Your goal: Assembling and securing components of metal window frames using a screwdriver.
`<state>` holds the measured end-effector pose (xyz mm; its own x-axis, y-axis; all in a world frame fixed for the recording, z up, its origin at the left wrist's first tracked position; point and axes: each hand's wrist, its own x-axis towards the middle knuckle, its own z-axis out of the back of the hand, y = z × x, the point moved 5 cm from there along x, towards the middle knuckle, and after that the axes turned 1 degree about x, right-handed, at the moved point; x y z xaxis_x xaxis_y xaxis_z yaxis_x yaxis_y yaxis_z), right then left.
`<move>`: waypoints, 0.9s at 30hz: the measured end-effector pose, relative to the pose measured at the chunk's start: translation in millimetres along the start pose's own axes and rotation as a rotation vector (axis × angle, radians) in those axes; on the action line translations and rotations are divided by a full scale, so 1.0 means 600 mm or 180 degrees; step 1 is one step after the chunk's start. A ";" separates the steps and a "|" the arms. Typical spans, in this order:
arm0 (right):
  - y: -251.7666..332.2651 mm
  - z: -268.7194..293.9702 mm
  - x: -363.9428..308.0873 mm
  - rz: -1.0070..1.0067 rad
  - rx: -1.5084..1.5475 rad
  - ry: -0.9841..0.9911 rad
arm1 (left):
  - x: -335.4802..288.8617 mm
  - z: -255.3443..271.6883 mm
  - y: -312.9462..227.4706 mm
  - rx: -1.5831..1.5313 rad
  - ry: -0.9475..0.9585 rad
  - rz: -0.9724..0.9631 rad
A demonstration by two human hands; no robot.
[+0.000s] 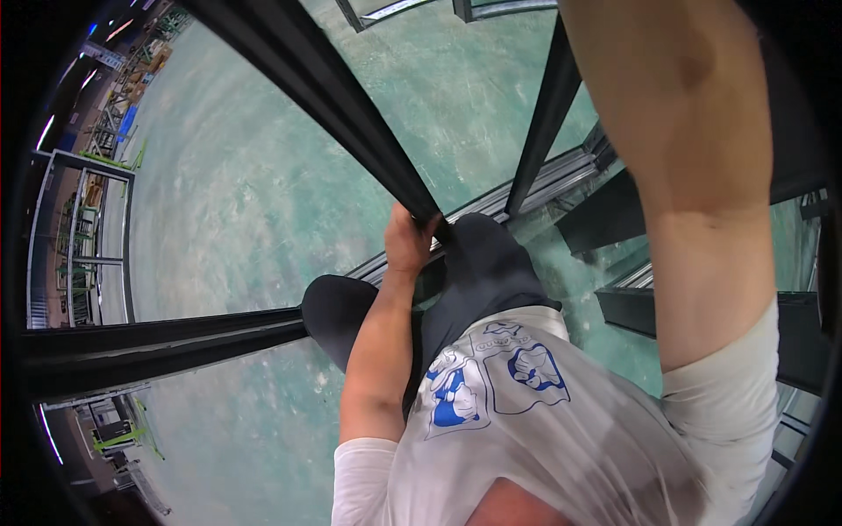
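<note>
Black bar (324, 96) held at its near end beside the right knee (487, 241)
The left hand (410, 241) wraps closed round it, seemingly to steady it; the bar runs far left above green floor (219, 202); right hand out of view, cannot tell its grip

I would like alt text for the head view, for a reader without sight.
The person's left hand grips the lower end of a long dark bar, beside bent knees. The raised right arm extends past the top edge, its hand out of view. Around are other dark bars and green floor.
</note>
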<state>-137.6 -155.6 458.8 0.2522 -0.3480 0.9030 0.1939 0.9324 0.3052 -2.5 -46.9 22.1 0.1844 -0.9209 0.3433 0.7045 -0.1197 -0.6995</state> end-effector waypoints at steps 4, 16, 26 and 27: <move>0.031 0.026 -0.061 -0.0388 0.0539 0.0795 | -0.014 -0.006 0.003 0.0050 0.0013 -0.0149; -0.077 -0.096 -0.594 -0.2917 0.1691 0.1616 | -0.014 -0.002 0.014 0.0021 0.0116 0.0006; -0.056 -0.156 -0.672 -0.4376 0.2930 0.1162 | -0.011 0.004 0.000 -0.0128 0.0268 0.0100; -0.058 -0.162 -0.676 -0.4386 0.2932 0.1152 | -0.009 0.003 -0.006 -0.0126 0.0281 0.0102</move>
<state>-154.7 -56.8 52.7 0.5922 -0.7710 -0.2340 -0.1042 -0.3613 0.9266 -4.6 -41.0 23.7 0.1440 -0.9534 0.2651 0.6712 -0.1028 -0.7341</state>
